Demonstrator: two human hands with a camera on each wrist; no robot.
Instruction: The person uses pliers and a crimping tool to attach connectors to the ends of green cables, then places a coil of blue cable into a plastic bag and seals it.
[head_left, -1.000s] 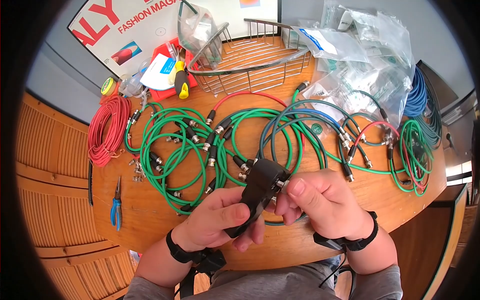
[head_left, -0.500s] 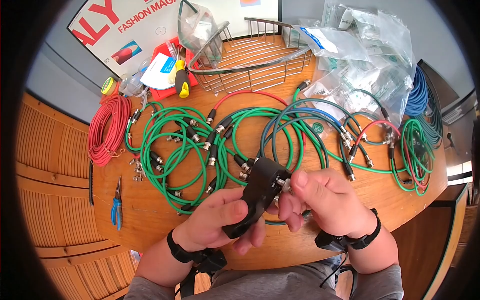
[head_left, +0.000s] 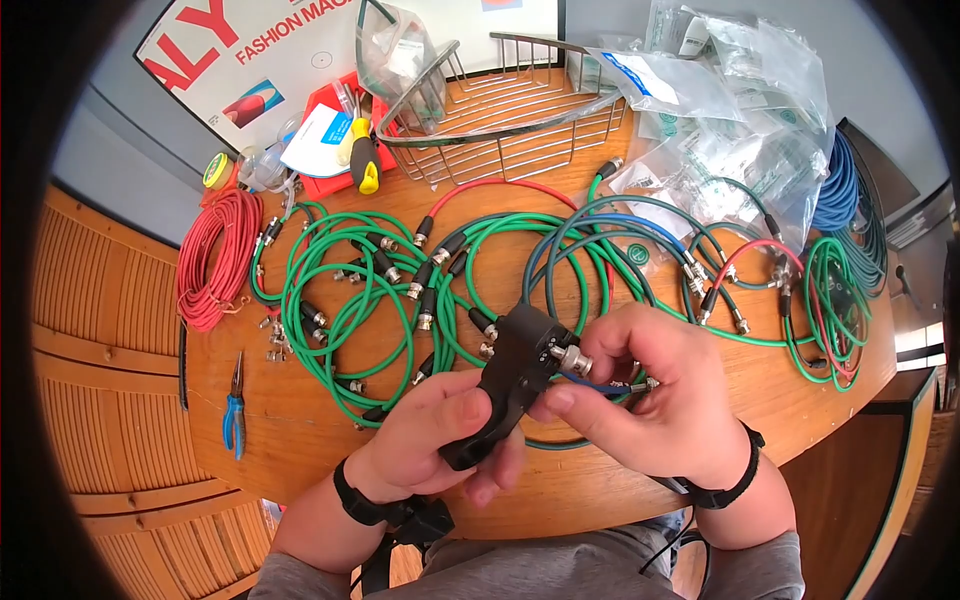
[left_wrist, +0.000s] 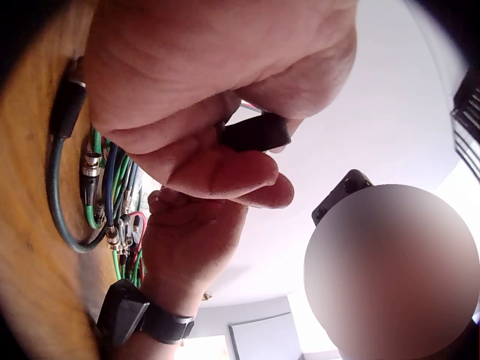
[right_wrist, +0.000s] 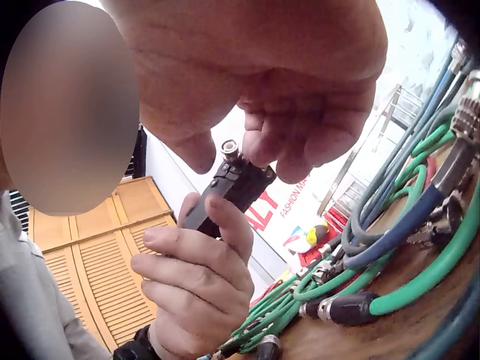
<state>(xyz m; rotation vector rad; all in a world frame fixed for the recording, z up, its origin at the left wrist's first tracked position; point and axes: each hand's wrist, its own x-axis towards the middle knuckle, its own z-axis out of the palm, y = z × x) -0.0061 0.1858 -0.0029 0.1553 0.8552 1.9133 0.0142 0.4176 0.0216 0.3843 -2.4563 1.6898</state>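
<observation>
A black handheld device (head_left: 510,385) with a silver round connector (head_left: 572,360) on its upper side is gripped by my left hand (head_left: 440,425). My right hand (head_left: 660,395) is at the connector, index fingertip beside it and thumb near the device's edge, with the fingers loosely bent. In the right wrist view, the connector (right_wrist: 230,149) shows its open round end between the right thumb and fingers; whether they touch it I cannot tell. A dark blue cable (head_left: 598,386) shows in the gap between right thumb and fingers. The left wrist view shows part of the device (left_wrist: 257,133) inside the left hand.
Green cable coils (head_left: 350,300) with BNC ends lie beyond my hands. Blue-handled pliers (head_left: 233,415) and a red cable coil (head_left: 215,265) are at left. A wire basket (head_left: 500,140), yellow-black screwdriver (head_left: 364,155) and clear plastic bags (head_left: 730,150) stand or lie at the back.
The right fingers have loosened from around the silver connector and spread apart, leaving more of it showing. The dark blue cable has come into view between them. My left hand still grips the device.
</observation>
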